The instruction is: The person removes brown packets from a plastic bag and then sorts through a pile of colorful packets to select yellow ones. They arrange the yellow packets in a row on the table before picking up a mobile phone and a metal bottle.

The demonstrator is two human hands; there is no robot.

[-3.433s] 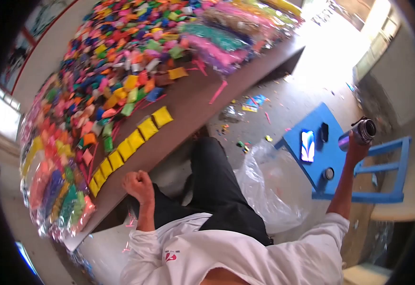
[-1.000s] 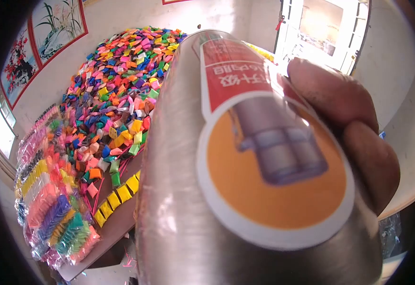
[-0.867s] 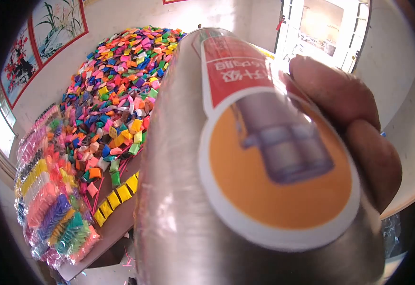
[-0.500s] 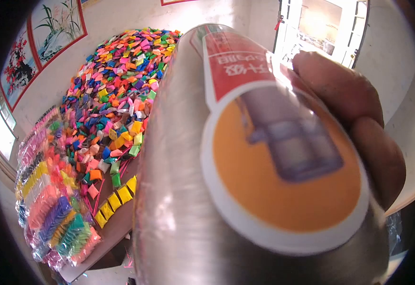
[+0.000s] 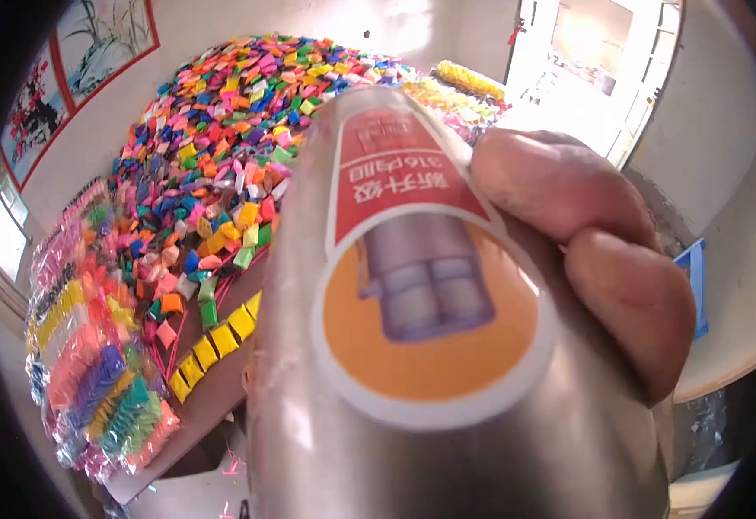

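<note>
A brushed stainless steel thermos fills the middle of the head view, very close to the camera. It is tipped, its far end raised, and its sticker reads upside down: a red strip with Chinese writing above an orange circle with a picture. My right hand is closed on the thermos, two fingers curled over its right side; the rest of that hand is hidden behind the steel. At the thermos's left edge a tiny bit of a finger shows. My left hand is not identifiable in view. The thermos's near end lies below the frame.
Beyond the thermos, a large heap of small colourful packets covers the table. A row of yellow packets lies near its edge. Clear bags of sorted packets stand at the left. A bright doorway is at the back right.
The raised end of the thermos has dropped lower in view, with my right hand moving left and down along with it. More of the heap's back edge now shows.
</note>
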